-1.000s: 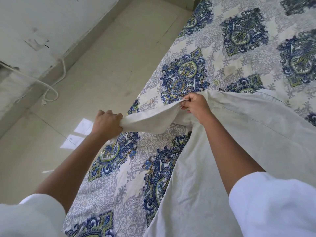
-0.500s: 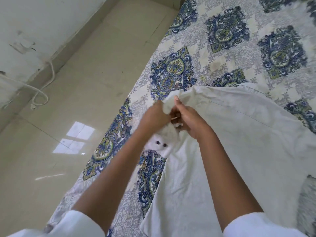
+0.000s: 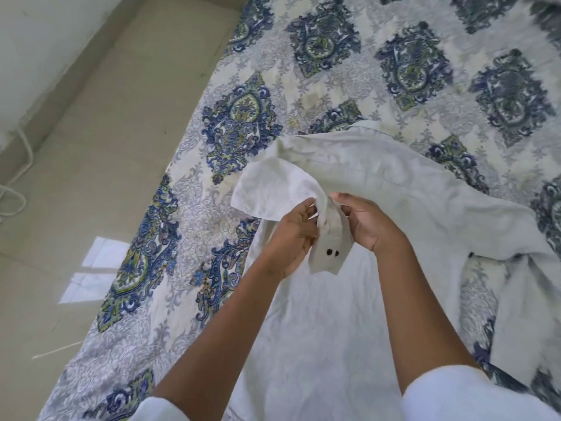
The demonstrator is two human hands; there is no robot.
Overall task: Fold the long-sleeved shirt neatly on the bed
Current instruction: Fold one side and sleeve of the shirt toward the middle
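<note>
Shirt (image 3: 379, 183), pale and long-sleeved, is spread across the near part of the bed (image 3: 212, 299), its body running from the bottom of the view up to the collar (image 3: 364, 126). One sleeve (image 3: 273, 189) is lifted off the cover and doubled back over the shirt's shoulder. Its cuff (image 3: 326, 256) hangs down between the two hands, showing two dark buttons (image 3: 332, 253).

The sleeve is pinched just above the cuff from both sides. The left hand (image 3: 291, 238) is curled on the left side of the fabric, and the right hand (image 3: 367, 223) is closed on the right side with thumb against fingers. The hands are held close together, only the strip of cloth between them.

The bed's left edge is seen running diagonally from upper centre to lower left, with tiled floor (image 3: 91, 147) beyond it up to a wall (image 3: 45, 41), where a white cable (image 3: 18, 177) is looped. A band of patterned cover is left bare between the shirt's left edge and the bed edge. A wider stretch of cover lies open beyond the collar and to the right.
</note>
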